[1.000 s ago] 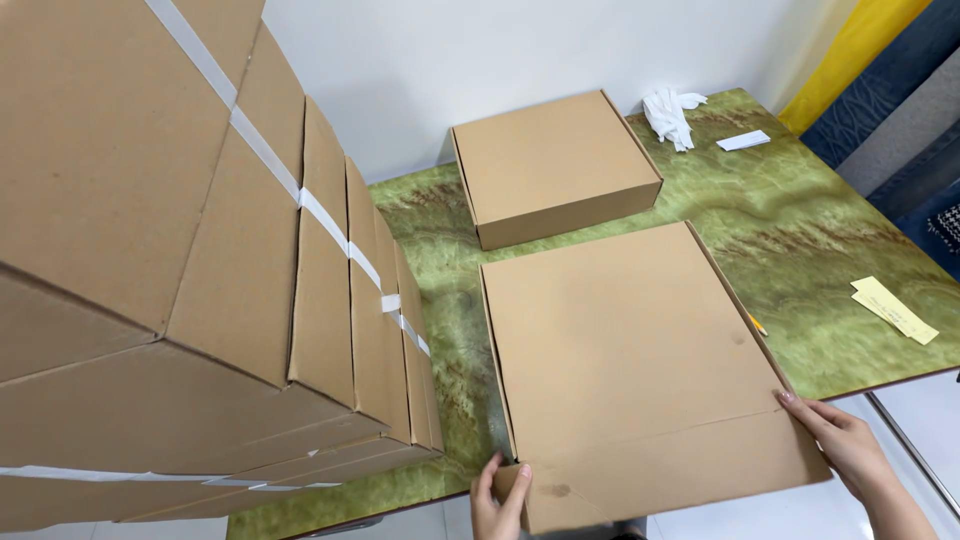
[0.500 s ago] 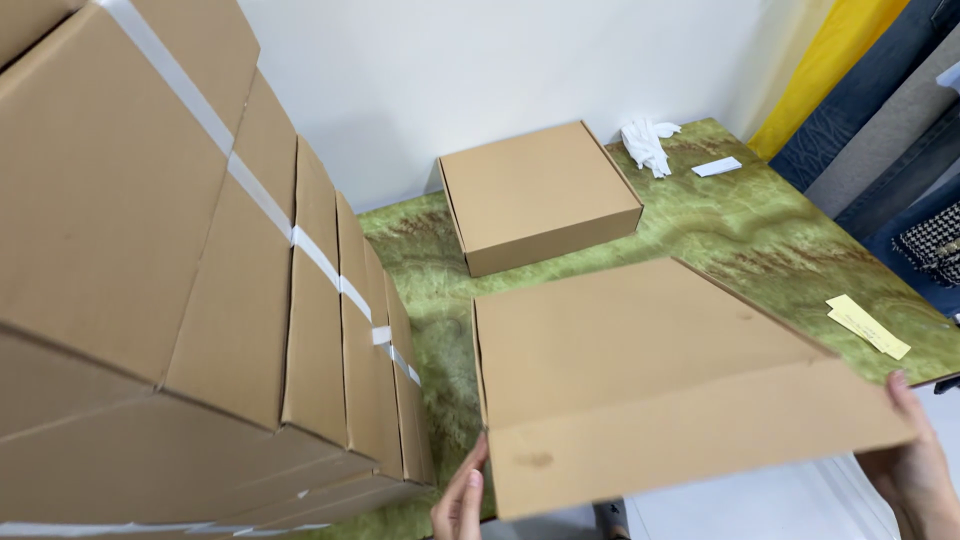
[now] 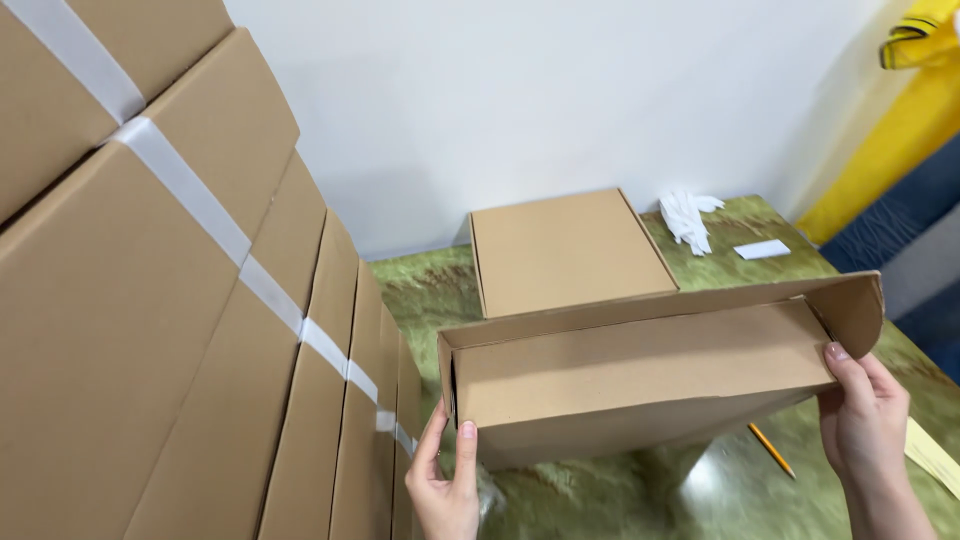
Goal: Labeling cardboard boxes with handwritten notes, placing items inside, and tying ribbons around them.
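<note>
— Holding anything just now?

— Yes — my left hand (image 3: 446, 487) pinches the near left corner of the flat cardboard box (image 3: 640, 385), thumb on its front face, and my right hand (image 3: 862, 415) clasps its right end, fingers wrapped round the edge. Both are closed on it. A second ago it lay flat on the green table (image 3: 600, 495) with my hands at its near edge; now it is lifted and tipped up on its side between my hands, its long flap folded over along the top.

— What sits about it?

— Under its right end lies a pencil (image 3: 770, 449), and a yellow slip (image 3: 932, 456) shows by my right wrist. At my left stands the bundle of flat cardboard sheets (image 3: 180, 330), bound with white strapping (image 3: 250, 270); it fills more of my view than before. Beyond the lifted box a closed brown box (image 3: 565, 250) rests on the table as it did earlier. Farther back lie white gloves (image 3: 688, 218) and a small white card (image 3: 761, 249), near the white wall (image 3: 520, 100).
</note>
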